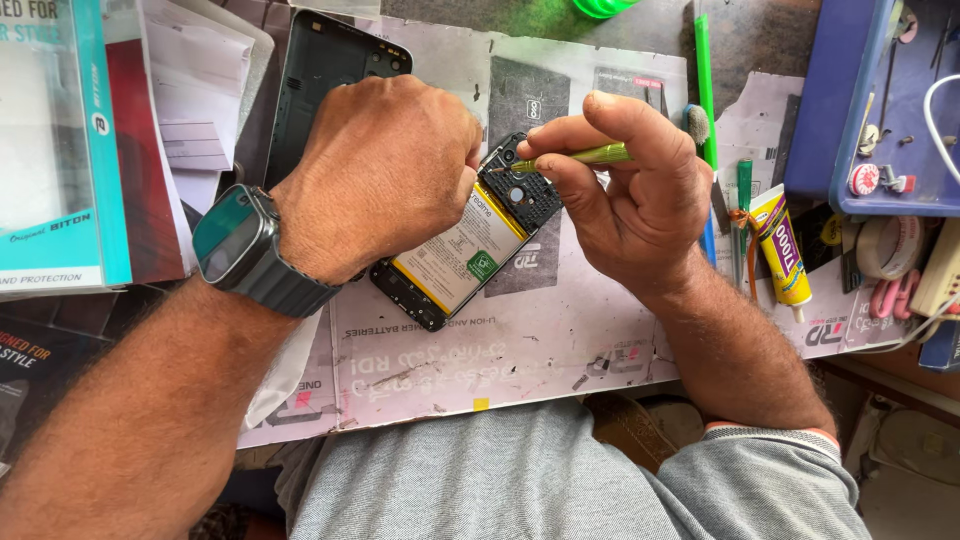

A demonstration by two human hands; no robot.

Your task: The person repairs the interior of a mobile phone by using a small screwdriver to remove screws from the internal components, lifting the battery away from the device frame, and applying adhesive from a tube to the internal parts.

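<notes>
An opened phone [470, 250] lies back-up on a worn paper mat [520, 350], its yellow-edged battery and black upper cover showing. My left hand [385, 170], with a dark watch on the wrist, presses down on the phone's upper left side and hides part of it. My right hand [625, 190] pinches a thin green screwdriver [580, 156] whose tip touches the black cover near the camera end. The phone's detached dark back cover [320, 70] lies behind my left hand.
Boxed accessory packs [60, 150] and papers stack at the left. A yellow glue tube [782, 245], a green-handled tool [703, 70] and a toothbrush lie right of the mat. A blue parts tray [830, 110] and tape rolls [885, 245] sit at the far right.
</notes>
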